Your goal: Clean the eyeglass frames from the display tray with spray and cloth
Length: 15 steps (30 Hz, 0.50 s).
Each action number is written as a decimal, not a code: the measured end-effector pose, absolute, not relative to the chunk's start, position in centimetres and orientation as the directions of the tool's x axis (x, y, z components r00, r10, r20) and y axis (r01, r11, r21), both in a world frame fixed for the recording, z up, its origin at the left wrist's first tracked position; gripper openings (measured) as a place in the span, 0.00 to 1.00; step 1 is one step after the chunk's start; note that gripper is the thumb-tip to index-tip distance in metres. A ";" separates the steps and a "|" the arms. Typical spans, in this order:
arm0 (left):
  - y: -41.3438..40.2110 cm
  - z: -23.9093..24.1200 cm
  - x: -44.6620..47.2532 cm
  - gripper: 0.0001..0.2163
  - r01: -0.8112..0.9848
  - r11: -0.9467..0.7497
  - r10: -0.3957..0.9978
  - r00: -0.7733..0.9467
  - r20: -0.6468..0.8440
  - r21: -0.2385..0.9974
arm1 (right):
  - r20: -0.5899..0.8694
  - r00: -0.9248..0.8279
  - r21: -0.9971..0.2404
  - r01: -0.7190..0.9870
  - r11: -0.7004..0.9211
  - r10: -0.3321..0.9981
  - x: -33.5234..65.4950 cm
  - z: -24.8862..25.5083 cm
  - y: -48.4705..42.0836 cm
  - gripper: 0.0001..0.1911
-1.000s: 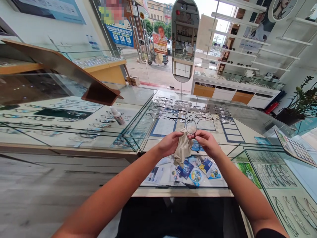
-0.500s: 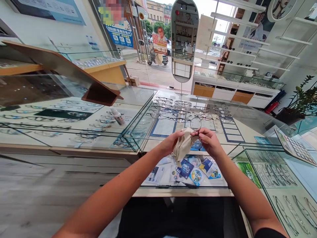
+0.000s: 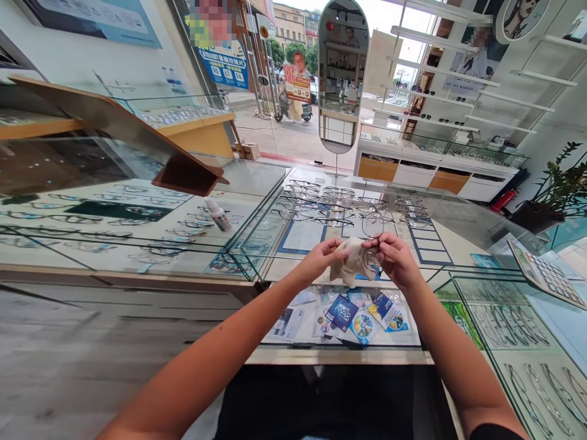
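Observation:
Above the glass counter, my right hand (image 3: 395,260) is closed on a pair of round thin-rimmed eyeglasses (image 3: 373,224), pinching it near the bridge. One lens stands above the fingers, the other below. A cream cleaning cloth (image 3: 347,269) is gripped in my left hand (image 3: 324,260) and hangs against the lower lens, partly covering it. Under my hands, several leaflets and packets (image 3: 342,312) lie beneath the counter's glass top.
Rows of eyeglass frames (image 3: 337,214) lie in the display ahead. A white bottle (image 3: 217,214) stands on the left counter, near a brown tilted board (image 3: 183,165). An oval mirror (image 3: 343,79) rises beyond. On the right is a calculator (image 3: 548,274) above another glass case (image 3: 513,324).
Both hands have shifted slightly to the right with the eyeglasses. The cloth, which hung down lower beside the lens, is now bunched up and spread against the lower lens.

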State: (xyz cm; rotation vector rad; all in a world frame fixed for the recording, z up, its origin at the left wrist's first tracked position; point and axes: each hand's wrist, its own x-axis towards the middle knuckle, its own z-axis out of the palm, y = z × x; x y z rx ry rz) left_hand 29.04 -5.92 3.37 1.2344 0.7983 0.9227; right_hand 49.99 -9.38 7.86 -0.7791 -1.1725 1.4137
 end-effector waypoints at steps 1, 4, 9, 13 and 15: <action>-5.9 3.3 29.0 0.24 -0.158 0.106 0.887 0.461 -0.022 0.982 | 0.140 -0.215 -0.944 -0.325 0.064 0.966 50.0 7.8 -9.4 0.23; -5.9 2.9 28.8 0.23 -0.163 0.165 0.845 0.532 -0.054 0.973 | 0.153 -0.207 -0.933 -0.352 0.072 0.966 49.9 7.7 -9.5 0.21; -5.9 2.7 28.4 0.20 -0.177 0.272 0.800 0.587 -0.121 0.946 | 0.171 -0.171 -0.924 -0.371 0.097 0.970 49.9 7.8 -9.3 0.21; -6.3 3.1 28.6 0.25 -0.245 0.355 0.775 0.617 -0.137 0.902 | 0.191 -0.188 -0.924 -0.365 0.112 0.963 49.8 7.5 -9.2 0.20; -6.5 3.4 28.8 0.26 -0.282 0.354 0.795 0.593 -0.128 0.892 | 0.198 -0.180 -0.928 -0.351 0.125 0.964 49.7 7.3 -9.1 0.19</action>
